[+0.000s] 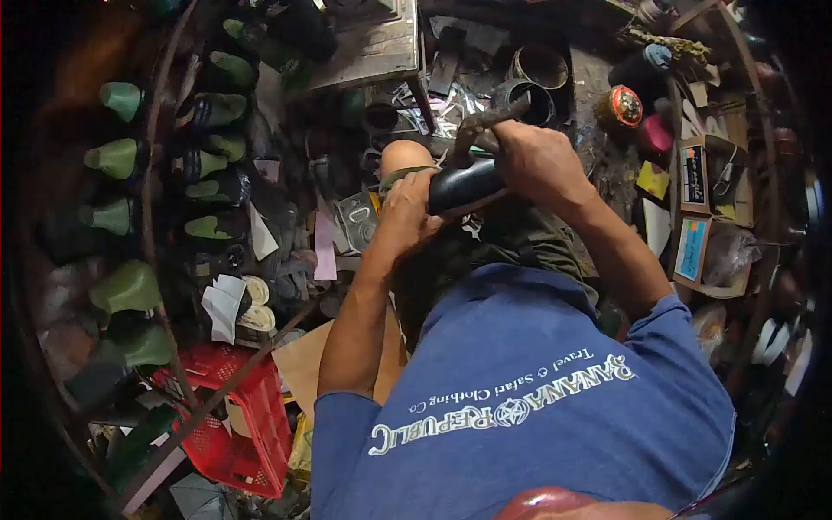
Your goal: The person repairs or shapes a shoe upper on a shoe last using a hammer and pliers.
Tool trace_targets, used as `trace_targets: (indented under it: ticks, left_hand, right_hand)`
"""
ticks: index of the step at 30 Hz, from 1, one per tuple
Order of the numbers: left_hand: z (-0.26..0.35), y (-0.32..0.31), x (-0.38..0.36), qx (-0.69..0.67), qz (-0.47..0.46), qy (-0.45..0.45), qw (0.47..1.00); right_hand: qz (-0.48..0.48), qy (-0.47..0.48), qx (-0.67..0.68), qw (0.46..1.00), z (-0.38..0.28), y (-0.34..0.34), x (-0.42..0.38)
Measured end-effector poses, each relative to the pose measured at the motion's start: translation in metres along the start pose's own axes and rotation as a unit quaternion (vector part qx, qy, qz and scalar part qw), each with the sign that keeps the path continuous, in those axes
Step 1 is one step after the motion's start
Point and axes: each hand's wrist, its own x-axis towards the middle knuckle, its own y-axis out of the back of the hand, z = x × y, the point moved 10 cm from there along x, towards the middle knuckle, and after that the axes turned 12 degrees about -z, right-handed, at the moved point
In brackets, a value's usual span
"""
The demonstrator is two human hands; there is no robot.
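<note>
left hand: fingers curled shut around the near end of a black shoe; shoe is pressed down over the knee
right hand: closed in a fist around the handles of a rusty metal tool; tool head is set just above the far edge of the shoe, contact point cannot be told
black shoe: held between both hands, centre of view, over the lap, glossy, lying roughly level and tilted slightly up to the right
knee: bare, seen just left of the shoe, above dark green shorts
shirt: blue, white printed lettering across it, fills lower centre
rack: curved metal frame at left, rows of green shoe forms and dark shoes are stacked along it
red basket: plastic, lower left, partly under a rack bar
wooden stool: top centre, behind the hands
metal rings: round, dark, just beyond the tool
floor clutter: paper scraps, cut pieces, small parts scattered left of the knee
boxes: open cardboard, right side, small packets inside
round tin: red patterned lid, upper right, well apart from the hands
</note>
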Motion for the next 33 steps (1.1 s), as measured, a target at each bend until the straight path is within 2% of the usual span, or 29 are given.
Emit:
trace_targets:
  ticks: [2,3,5,7,9,10,11,13,14,15,18,21,23,25,27,29,31,33]
  left_hand:
    - [0.007,0.000,0.005,-0.016,0.015,-0.046,0.999]
    - [0.002,0.002,-0.003,-0.009,0.002,-0.038,0.999]
    - [-0.003,0.000,0.005,-0.046,-0.015,-0.026,0.998]
    - [-0.005,0.002,0.004,-0.044,-0.016,-0.025,0.999]
    - [-0.002,0.002,0.007,-0.043,-0.017,-0.031,0.998]
    - [-0.002,0.002,0.008,-0.030,-0.026,-0.012,0.999]
    - [-0.003,0.002,0.010,-0.016,-0.034,0.007,0.999]
    - [-0.001,0.003,0.009,-0.009,-0.024,-0.006,1.000]
    - [0.000,0.005,0.009,-0.008,-0.009,-0.014,1.000]
    - [-0.002,0.005,0.007,-0.012,-0.010,-0.010,1.000]
    - [-0.003,0.003,0.008,-0.012,-0.035,-0.008,0.999]
    - [-0.004,0.006,0.012,-0.029,-0.034,-0.008,0.999]
    - [-0.010,0.000,0.015,-0.043,-0.066,0.015,0.997]
    - [-0.003,0.005,0.012,-0.043,-0.058,0.015,0.997]
    - [0.001,0.005,0.009,-0.039,-0.057,0.012,0.998]
    - [0.000,0.004,0.009,-0.009,-0.054,0.025,0.998]
    - [-0.002,0.000,0.008,0.004,-0.039,0.007,0.999]
    - [0.000,-0.001,0.006,0.009,-0.019,-0.005,1.000]
  right_hand:
    - [-0.006,-0.014,-0.041,0.999,0.006,-0.009,-0.003]
    - [-0.010,-0.014,-0.024,1.000,0.004,-0.017,-0.003]
    - [0.069,0.035,-0.040,0.996,0.004,0.004,-0.004]
    - [0.069,0.056,-0.026,0.996,-0.003,0.011,-0.008]
    - [0.075,-0.026,0.026,0.997,0.014,0.013,-0.007]
    - [0.098,0.037,0.021,0.994,0.010,0.006,-0.009]
    - [0.101,0.034,0.023,0.994,0.015,0.005,-0.008]
    - [0.049,0.023,-0.011,0.998,0.019,0.001,-0.002]
    - [0.066,0.046,-0.041,0.996,0.016,0.012,-0.004]
    - [0.045,0.002,-0.034,0.998,0.024,0.018,0.001]
    - [0.082,-0.010,-0.038,0.996,0.020,0.029,-0.010]
    - [0.063,0.033,-0.015,0.997,0.018,0.011,-0.010]
    - [0.069,0.033,-0.067,0.995,0.027,0.008,-0.002]
    - [0.076,0.024,-0.055,0.995,0.020,0.023,-0.010]
    - [0.144,0.019,0.017,0.989,0.021,0.039,-0.021]
    - [0.112,0.025,0.002,0.993,0.032,0.021,-0.019]
    - [0.037,0.027,-0.024,0.999,0.034,0.005,-0.014]
    - [0.033,0.018,-0.075,0.997,0.036,0.017,-0.014]
